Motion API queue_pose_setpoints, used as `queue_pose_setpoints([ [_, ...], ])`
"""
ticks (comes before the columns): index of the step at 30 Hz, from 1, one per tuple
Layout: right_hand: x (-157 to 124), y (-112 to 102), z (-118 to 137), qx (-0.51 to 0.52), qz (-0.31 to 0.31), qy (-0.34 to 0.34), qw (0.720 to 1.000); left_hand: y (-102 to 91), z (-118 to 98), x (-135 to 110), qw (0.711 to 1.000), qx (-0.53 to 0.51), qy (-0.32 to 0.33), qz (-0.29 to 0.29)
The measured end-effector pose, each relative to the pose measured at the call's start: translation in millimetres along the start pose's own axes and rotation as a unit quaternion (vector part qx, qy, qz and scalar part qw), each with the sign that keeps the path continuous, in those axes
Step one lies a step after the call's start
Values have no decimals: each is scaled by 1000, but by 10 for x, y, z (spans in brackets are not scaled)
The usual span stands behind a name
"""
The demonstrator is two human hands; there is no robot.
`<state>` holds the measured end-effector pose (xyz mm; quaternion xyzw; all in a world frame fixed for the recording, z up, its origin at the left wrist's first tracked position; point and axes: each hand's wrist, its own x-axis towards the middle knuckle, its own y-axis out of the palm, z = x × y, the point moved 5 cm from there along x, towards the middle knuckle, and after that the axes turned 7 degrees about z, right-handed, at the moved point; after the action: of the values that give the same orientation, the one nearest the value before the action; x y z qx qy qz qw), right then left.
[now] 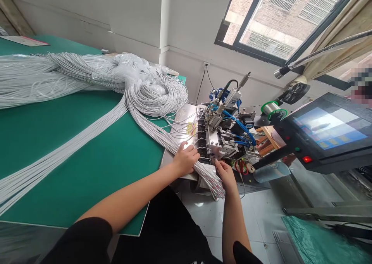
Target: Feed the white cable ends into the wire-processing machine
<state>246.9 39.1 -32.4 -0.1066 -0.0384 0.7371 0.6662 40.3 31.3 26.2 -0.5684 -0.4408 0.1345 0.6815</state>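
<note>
My left hand (186, 158) is closed, its fingers curled at the edge of the machine's black slotted holder; a thin white cable (205, 159) runs from its fingertips across the holder. Under and beside that hand lies a thick bundle of white cables (207, 172), whose reddish ends hang past the table edge. My right hand (226, 175) pinches with thumb and forefinger at the front of the wire-processing machine (214, 138), where that single cable comes out; the tip itself is mostly hidden. Several other white cables lie across the holder, farther up.
A green-topped table (116, 171) carries a large heap of white cables (157, 97), partly in clear plastic. To the right are a touchscreen panel (331, 128), a solder wire spool (273, 111), red-handled scissors (241, 167) and a clear plastic container (271, 172).
</note>
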Motion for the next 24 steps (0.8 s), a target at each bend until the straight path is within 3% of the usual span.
queue_pose_setpoints([
  [5,-323,-173,132,-84,137,0,987,-7,1,3,1000,-4,-3,10],
  [9,-520,-233,313,-163,178,-23,970,-6,10,-3,1000,-18,-10,9],
  [12,-551,-233,391,-191,148,-41,970,-25,2,-6,1000,-22,3,-17],
  [18,-455,-291,380,-127,27,-54,990,-68,-108,-26,992,10,118,-31],
  [24,-308,-233,373,-42,-7,-65,997,-122,-104,-58,990,7,128,-58],
])
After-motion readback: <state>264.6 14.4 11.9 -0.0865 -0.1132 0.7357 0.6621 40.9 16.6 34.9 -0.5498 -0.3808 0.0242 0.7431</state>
